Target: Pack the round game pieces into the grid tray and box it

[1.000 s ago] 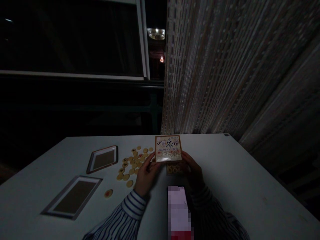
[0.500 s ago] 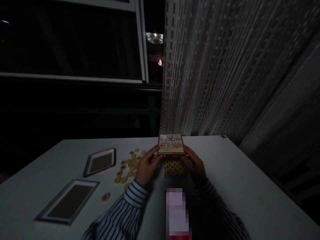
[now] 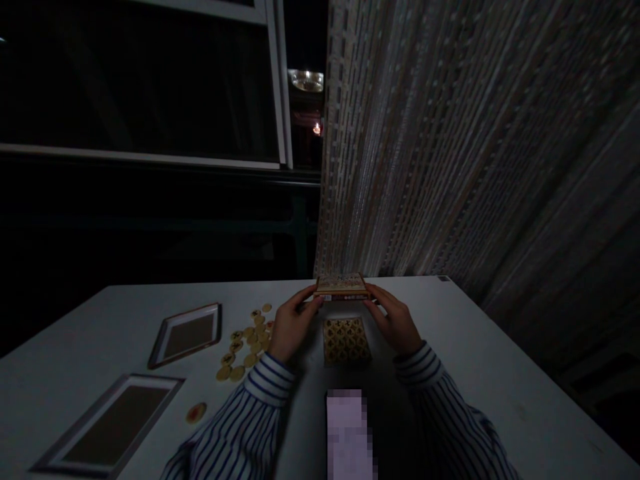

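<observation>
Both of my hands hold a flat square box lid [image 3: 341,285] printed with Chinese chess artwork, lifted off the table and nearly level. My left hand [image 3: 291,325] grips its left edge and my right hand [image 3: 395,321] grips its right edge, fingers closed on it. Below the lid, between my wrists, sits the open box base [image 3: 346,341] packed with round yellow chess pieces. More loose yellow pieces [image 3: 246,340] are scattered on the white table [image 3: 500,373] just left of my left hand.
Two shallow framed trays lie at the left, one further back [image 3: 186,335] and one near the front edge [image 3: 113,425]. A single piece [image 3: 196,413] lies apart near the front tray. A curtain [image 3: 450,147] hangs behind the table, with a dark window at the left.
The lid has been tipped from facing me to almost flat and moved away, uncovering the box base full of pieces. My hands have spread and shifted further from me.
</observation>
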Demonstrator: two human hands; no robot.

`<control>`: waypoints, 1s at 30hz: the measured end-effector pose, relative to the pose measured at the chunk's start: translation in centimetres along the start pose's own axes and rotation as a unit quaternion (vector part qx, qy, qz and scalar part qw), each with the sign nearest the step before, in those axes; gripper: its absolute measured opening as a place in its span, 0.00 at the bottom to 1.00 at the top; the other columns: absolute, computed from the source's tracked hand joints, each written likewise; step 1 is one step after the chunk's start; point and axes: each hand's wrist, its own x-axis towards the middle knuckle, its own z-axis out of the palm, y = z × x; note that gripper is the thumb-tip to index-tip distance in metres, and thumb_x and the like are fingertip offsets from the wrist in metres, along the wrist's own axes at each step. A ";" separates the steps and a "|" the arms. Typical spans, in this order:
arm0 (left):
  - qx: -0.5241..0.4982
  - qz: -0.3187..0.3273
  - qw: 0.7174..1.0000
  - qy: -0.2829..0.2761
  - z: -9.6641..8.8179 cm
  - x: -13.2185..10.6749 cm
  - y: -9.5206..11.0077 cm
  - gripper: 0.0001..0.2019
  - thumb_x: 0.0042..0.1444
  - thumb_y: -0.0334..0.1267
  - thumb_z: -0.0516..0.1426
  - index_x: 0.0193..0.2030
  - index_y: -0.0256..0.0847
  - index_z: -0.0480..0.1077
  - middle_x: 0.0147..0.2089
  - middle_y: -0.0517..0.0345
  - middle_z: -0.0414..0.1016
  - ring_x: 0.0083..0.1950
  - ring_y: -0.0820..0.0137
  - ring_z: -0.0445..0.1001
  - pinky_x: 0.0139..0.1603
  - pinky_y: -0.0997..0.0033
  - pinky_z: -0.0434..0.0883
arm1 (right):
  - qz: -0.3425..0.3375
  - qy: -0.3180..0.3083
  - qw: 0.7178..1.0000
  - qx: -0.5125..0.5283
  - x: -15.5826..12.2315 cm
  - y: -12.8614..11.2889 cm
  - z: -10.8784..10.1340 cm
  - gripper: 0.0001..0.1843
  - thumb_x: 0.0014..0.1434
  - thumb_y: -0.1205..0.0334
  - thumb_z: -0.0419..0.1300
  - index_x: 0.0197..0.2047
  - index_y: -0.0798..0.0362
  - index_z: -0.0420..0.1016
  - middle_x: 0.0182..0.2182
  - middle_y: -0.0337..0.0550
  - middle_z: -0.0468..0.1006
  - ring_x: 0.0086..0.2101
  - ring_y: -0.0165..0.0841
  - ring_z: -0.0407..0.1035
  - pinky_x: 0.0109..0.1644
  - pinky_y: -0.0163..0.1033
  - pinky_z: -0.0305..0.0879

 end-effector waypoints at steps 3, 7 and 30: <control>-0.004 0.008 1.000 0.012 0.4 0.9 -0.2 0.23 0.48 0.48 0.57 0.48 0.37 0.70 0.41 0.51 0.76 0.36 0.66 0.75 0.40 0.66 0.71 | -0.003 -0.017 1.000 -0.023 0.7 0.1 -0.3 0.20 0.60 0.60 0.51 0.56 0.48 0.65 0.49 0.45 0.72 0.49 0.35 0.65 0.54 0.46 0.62; -0.007 0.010 1.000 0.018 1.0 1.8 -0.7 0.22 0.51 0.49 0.55 0.49 0.37 0.70 0.42 0.50 0.76 0.38 0.66 0.75 0.42 0.65 0.70 | 0.002 -0.030 0.998 -0.056 1.2 0.7 -0.5 0.20 0.60 0.58 0.50 0.55 0.51 0.65 0.48 0.48 0.73 0.48 0.36 0.67 0.53 0.45 0.63; 0.116 -0.006 0.992 -0.040 0.8 3.6 -3.4 0.22 0.52 0.50 0.52 0.47 0.37 0.71 0.46 0.51 0.75 0.48 0.64 0.71 0.53 0.63 0.64 | 0.033 -0.157 0.978 -0.136 2.6 3.3 0.0 0.20 0.62 0.59 0.48 0.53 0.60 0.66 0.47 0.53 0.73 0.46 0.38 0.69 0.49 0.42 0.66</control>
